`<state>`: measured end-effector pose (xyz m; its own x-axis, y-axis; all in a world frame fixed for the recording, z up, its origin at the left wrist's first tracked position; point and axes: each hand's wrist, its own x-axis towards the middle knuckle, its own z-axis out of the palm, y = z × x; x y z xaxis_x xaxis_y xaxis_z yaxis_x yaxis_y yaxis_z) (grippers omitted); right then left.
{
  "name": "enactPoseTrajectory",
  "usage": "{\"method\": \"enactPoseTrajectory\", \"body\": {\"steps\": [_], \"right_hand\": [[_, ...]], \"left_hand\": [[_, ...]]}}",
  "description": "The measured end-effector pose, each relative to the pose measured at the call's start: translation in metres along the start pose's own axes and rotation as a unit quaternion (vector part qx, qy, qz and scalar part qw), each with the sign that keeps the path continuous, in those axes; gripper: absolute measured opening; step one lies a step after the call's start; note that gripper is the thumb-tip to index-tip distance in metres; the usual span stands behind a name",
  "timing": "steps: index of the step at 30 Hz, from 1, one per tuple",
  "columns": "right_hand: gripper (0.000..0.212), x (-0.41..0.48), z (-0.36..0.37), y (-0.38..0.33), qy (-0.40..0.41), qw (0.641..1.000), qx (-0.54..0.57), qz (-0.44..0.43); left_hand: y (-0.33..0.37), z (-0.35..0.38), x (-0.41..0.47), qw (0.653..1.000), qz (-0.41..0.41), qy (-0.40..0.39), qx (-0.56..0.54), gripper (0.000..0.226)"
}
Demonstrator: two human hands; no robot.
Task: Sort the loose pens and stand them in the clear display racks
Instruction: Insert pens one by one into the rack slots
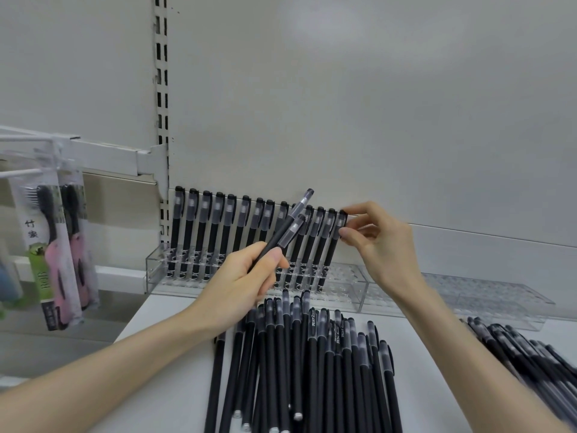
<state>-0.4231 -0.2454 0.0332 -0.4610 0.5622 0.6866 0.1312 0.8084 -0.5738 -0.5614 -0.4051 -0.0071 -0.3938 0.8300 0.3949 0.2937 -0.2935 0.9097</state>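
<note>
A clear display rack (340, 290) stands against the back wall with several black capped pens (215, 235) upright in its back row. My left hand (240, 282) grips two black pens (288, 228) that point up and to the right in front of the row. My right hand (377, 245) pinches the cap of the rightmost standing pen (338, 229) between thumb and forefinger. A pile of loose black pens (299, 364) lies on the white shelf below my hands.
A second clear rack (487, 295) holds no pens and continues to the right. More loose pens (527, 360) lie at the right edge. Packaged toothbrushes (62, 245) hang on hooks at the left. A slotted shelf upright (160, 98) runs up the wall.
</note>
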Motion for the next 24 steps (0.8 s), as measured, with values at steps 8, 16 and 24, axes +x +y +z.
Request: {"method": "enactPoseTrajectory", "body": {"steps": [8,16,24], "right_hand": [[0.022,-0.021,0.007,-0.039,-0.048,0.986,0.158,0.037],[0.029,-0.022,0.011,-0.05,-0.112,0.954,0.264,0.083],[0.02,-0.014,-0.003,-0.051,-0.032,0.953,0.291,0.077]], "left_hand": [[0.002,0.003,-0.003,0.999,0.022,-0.039,0.006,0.024],[0.001,0.005,-0.005,0.998,0.002,-0.063,-0.026,0.033],[-0.001,0.004,-0.003,1.0,0.0,-0.031,-0.004,0.033]]}}
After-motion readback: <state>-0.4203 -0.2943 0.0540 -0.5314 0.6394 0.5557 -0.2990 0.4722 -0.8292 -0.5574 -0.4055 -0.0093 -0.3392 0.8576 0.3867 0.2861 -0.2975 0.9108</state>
